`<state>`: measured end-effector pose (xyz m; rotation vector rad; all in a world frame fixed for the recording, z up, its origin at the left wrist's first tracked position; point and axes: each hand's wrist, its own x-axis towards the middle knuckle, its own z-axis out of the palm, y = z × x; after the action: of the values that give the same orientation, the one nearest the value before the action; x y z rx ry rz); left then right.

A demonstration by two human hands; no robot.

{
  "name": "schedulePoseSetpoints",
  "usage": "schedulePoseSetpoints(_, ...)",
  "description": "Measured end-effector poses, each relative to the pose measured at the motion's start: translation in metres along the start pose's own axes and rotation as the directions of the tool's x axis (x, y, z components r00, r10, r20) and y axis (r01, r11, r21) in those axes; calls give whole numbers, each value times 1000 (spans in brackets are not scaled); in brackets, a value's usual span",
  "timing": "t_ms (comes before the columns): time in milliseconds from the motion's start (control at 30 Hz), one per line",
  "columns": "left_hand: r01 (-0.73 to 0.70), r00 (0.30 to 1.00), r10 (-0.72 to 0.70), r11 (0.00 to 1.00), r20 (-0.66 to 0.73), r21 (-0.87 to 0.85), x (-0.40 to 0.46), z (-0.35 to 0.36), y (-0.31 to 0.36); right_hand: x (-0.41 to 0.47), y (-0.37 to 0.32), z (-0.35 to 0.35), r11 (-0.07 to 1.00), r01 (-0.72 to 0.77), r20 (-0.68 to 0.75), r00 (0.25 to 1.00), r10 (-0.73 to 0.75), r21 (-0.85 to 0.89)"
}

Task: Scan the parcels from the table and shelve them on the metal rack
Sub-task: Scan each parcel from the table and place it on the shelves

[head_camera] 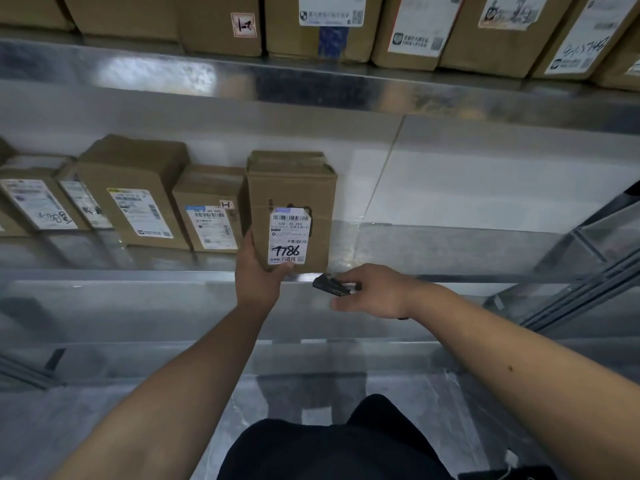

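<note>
Metal rack [311,88], 2 shelves in view. Upper shelf: row of boxes [398,32] packed edge to edge. Lower shelf [450,251]: row of 4 boxes [135,199] at left, bare metal to the right.

Parcel [292,202] upright on lower shelf, at right end of the row, touching or just beside neighbour box [209,209]. Long axis vertical, label [289,237] facing out, "7786" handwritten.

Left hand [259,275] gripping parcel at lower left corner, thumb on the front under the label. Nearer hand.

Right hand [375,289] just below and right of parcel, apart from it, pinching small black scanner [330,286], nose aimed left toward parcel's base.

Likely step: seating parcel, then letting go.
</note>
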<state>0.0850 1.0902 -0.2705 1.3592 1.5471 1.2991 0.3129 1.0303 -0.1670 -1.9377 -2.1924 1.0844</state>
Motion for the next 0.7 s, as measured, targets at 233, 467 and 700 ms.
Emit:
schedulePoseSetpoints(233,75,989,-68,996,-133,48,14,2,-9,6,15,-12,999,7,1,1000,-7,-42)
schedulePoseSetpoints(467,114,975,-123,992,-184,-60,25,3,-19,15,19,-21,999,-9,-18,1000,8,-47)
schedulePoseSetpoints(700,102,966,-91,994,-243,34,18,1,-13,13,15,-24,999,-19,-18,1000,19,-42)
